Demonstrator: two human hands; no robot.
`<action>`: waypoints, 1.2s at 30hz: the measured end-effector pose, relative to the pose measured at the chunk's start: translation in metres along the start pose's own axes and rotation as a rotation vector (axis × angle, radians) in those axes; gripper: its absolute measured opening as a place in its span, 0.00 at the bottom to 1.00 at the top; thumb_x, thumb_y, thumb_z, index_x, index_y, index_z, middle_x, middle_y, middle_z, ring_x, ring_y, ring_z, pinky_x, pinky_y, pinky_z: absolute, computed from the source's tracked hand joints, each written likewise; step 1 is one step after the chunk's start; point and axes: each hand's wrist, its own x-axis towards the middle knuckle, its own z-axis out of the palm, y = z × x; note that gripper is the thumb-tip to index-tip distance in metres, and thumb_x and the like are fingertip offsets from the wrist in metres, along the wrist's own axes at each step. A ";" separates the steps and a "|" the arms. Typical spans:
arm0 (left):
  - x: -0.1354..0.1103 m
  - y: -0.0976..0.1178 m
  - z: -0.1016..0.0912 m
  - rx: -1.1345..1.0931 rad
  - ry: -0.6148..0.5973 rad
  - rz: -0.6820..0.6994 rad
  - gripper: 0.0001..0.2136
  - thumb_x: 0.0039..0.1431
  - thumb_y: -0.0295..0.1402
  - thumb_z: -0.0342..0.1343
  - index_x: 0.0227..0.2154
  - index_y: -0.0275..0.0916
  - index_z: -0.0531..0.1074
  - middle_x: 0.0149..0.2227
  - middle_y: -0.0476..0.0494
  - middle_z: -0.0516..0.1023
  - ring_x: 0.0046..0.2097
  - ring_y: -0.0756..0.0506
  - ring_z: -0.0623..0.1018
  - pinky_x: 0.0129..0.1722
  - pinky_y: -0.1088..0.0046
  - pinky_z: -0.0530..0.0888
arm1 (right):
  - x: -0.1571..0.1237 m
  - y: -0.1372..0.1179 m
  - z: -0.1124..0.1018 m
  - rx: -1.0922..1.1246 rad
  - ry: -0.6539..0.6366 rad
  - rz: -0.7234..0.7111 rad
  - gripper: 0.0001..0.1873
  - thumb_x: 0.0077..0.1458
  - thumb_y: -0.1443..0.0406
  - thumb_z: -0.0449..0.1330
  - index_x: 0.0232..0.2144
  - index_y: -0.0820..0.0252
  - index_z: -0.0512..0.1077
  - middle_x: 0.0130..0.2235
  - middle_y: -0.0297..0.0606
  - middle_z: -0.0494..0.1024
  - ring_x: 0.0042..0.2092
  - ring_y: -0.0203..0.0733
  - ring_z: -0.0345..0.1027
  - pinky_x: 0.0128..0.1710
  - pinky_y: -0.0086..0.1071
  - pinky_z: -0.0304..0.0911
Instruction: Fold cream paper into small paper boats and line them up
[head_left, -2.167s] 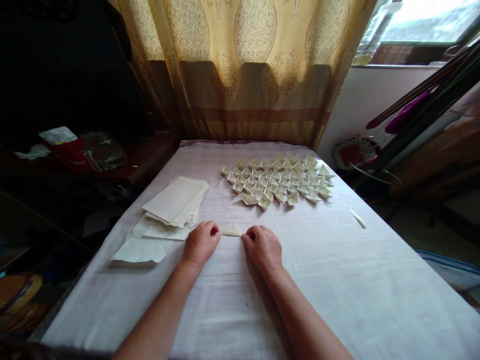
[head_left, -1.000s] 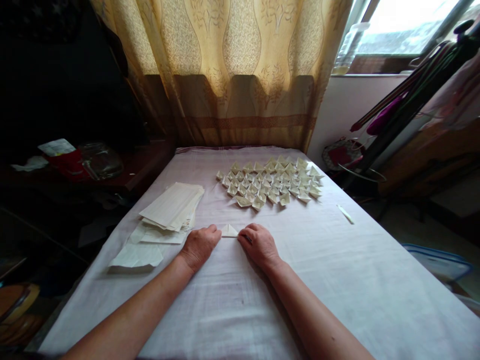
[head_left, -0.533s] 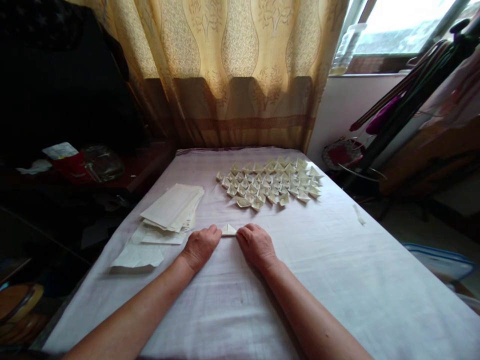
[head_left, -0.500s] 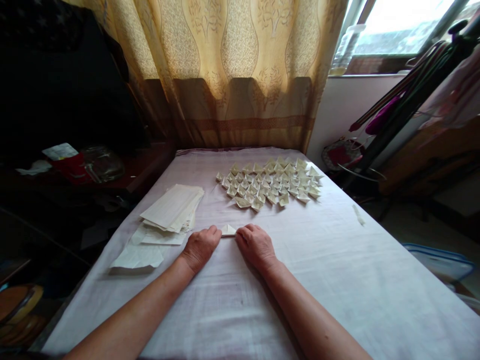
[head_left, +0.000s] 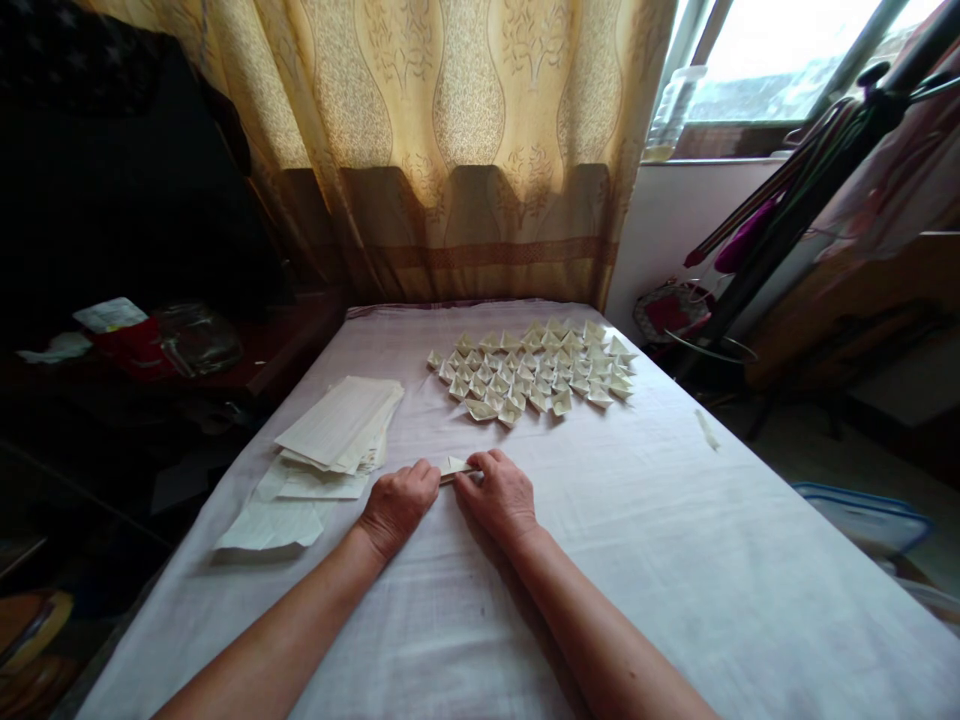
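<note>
Between my hands is a small piece of folded paper point(head_left: 451, 466) with a pointed top edge, close above the white cloth. My left hand point(head_left: 403, 502) pinches its left end, fingers curled. At the other end my right hand point(head_left: 498, 494) grips it between thumb and fingers. Both hands cover the paper's ends, so only its middle shows. Beyond them several folded paper boats point(head_left: 529, 372) stand in close rows. A stack of paper sheets point(head_left: 341, 425) lies left of my left hand, with a loose, creased sheet point(head_left: 270, 520) nearer me.
A white cloth point(head_left: 622, 560) covers the table. Behind it hangs a patterned curtain point(head_left: 469, 110). A glass jar point(head_left: 199, 338) and a red container point(head_left: 135, 345) stand on a dark surface at the left. At the right are a leaning dark pole point(head_left: 810, 200) and a blue-rimmed plastic box point(head_left: 862, 515).
My right thumb and fingers have shifted on the folded paper, which now tilts slightly, its lower layers showing. The whole view has turned a little. My left hand keeps its pinch.
</note>
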 end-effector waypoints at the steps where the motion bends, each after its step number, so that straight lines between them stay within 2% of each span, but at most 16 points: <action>1: 0.000 0.000 -0.001 -0.001 0.001 -0.004 0.10 0.66 0.28 0.47 0.35 0.39 0.74 0.33 0.41 0.76 0.33 0.44 0.77 0.26 0.72 0.64 | 0.000 0.000 0.000 0.002 0.002 -0.003 0.09 0.56 0.58 0.62 0.38 0.53 0.77 0.39 0.36 0.78 0.39 0.40 0.72 0.35 0.29 0.58; 8: -0.001 0.001 -0.004 -0.017 0.017 -0.069 0.11 0.68 0.30 0.45 0.36 0.39 0.74 0.35 0.42 0.77 0.34 0.45 0.77 0.28 0.72 0.64 | 0.001 -0.001 0.003 0.012 0.016 0.042 0.06 0.57 0.64 0.60 0.32 0.52 0.78 0.36 0.34 0.79 0.35 0.37 0.72 0.32 0.28 0.56; 14: -0.006 0.002 -0.002 -0.062 0.032 -0.123 0.08 0.67 0.34 0.51 0.38 0.40 0.74 0.37 0.43 0.78 0.39 0.44 0.77 0.33 0.73 0.67 | 0.002 -0.001 0.005 0.027 0.034 0.044 0.07 0.58 0.63 0.60 0.31 0.50 0.79 0.36 0.33 0.81 0.33 0.37 0.73 0.31 0.28 0.56; 22: -0.004 0.002 -0.001 -0.114 0.044 -0.212 0.10 0.67 0.32 0.47 0.38 0.41 0.74 0.36 0.43 0.80 0.38 0.44 0.78 0.34 0.72 0.67 | 0.000 -0.003 0.005 0.060 0.087 -0.028 0.07 0.59 0.66 0.60 0.37 0.52 0.79 0.37 0.34 0.81 0.36 0.37 0.73 0.34 0.27 0.59; 28: 0.002 0.007 -0.011 -0.127 0.013 -0.246 0.10 0.66 0.33 0.48 0.36 0.40 0.75 0.35 0.42 0.80 0.37 0.43 0.79 0.32 0.72 0.67 | -0.001 -0.012 0.003 0.068 0.121 -0.071 0.07 0.59 0.67 0.60 0.30 0.54 0.77 0.33 0.33 0.79 0.33 0.35 0.71 0.32 0.26 0.56; 36: 0.005 0.007 -0.020 -0.195 -0.012 -0.363 0.14 0.66 0.35 0.46 0.32 0.40 0.76 0.33 0.41 0.82 0.34 0.43 0.80 0.29 0.73 0.63 | -0.001 -0.012 0.006 0.082 0.163 -0.207 0.09 0.58 0.70 0.58 0.30 0.54 0.76 0.34 0.33 0.78 0.35 0.35 0.70 0.34 0.24 0.56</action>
